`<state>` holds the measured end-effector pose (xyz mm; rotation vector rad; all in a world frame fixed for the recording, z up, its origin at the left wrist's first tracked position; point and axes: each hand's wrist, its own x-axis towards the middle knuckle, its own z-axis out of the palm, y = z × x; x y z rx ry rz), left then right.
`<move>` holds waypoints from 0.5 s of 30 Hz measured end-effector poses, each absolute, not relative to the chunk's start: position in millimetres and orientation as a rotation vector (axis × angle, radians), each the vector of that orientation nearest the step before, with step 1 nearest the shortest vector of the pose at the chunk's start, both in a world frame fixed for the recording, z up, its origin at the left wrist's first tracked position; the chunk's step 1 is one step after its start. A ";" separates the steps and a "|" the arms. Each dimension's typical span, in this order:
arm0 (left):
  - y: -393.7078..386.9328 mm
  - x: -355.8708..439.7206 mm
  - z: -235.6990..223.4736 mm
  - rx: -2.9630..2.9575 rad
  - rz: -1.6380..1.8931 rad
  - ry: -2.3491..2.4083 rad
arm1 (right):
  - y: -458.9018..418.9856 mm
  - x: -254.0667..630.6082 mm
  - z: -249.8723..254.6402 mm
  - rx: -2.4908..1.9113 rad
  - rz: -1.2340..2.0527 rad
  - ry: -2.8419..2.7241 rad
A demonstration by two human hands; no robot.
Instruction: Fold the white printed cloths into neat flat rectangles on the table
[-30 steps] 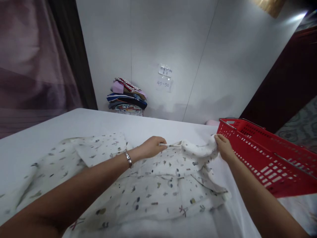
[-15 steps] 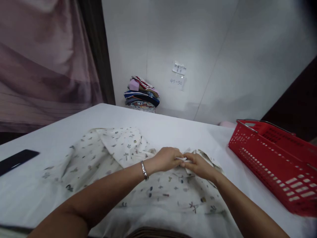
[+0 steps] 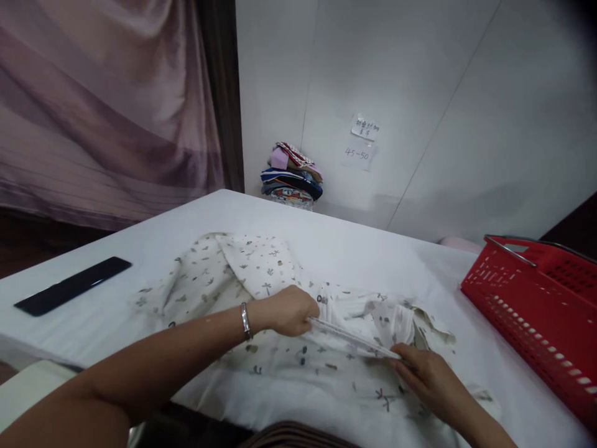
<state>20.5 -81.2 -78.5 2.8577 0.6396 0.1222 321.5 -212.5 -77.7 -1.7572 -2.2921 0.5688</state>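
A white garment point(image 3: 261, 280) with small dark printed motifs lies spread on the white table point(image 3: 354, 249). My left hand point(image 3: 291, 310), with a silver bracelet on its wrist, is closed in a pinch on a folded edge of the garment near its middle. My right hand point(image 3: 426, 376) pinches the same edge further right and nearer to me. The edge is stretched taut in a straight line between both hands. Part of the garment is folded over on itself at the far left.
A red plastic basket point(image 3: 536, 311) with a metal handle stands at the table's right. A flat black bar point(image 3: 72, 286) lies at the left edge. A stack of folded clothes point(image 3: 293, 175) sits against the white wall, below paper notes point(image 3: 361, 140). A mauve curtain hangs left.
The hands met at the garment's middle, then drew apart along a folded edge, the right hand coming toward me. The view has swung left, and the black bar has come into view.
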 end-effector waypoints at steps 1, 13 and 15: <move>-75.3 15.0 -80.7 2.893 0.079 0.661 | -215.8 323.0 -82.5 -1.762 0.571 -2.298; 3.1 -18.4 -51.4 2.965 -0.177 1.163 | -200.9 335.9 -73.0 -1.802 0.272 -2.188; -9.1 -24.6 -54.2 2.855 -0.194 1.181 | -198.9 350.8 -68.8 -1.757 0.053 -2.131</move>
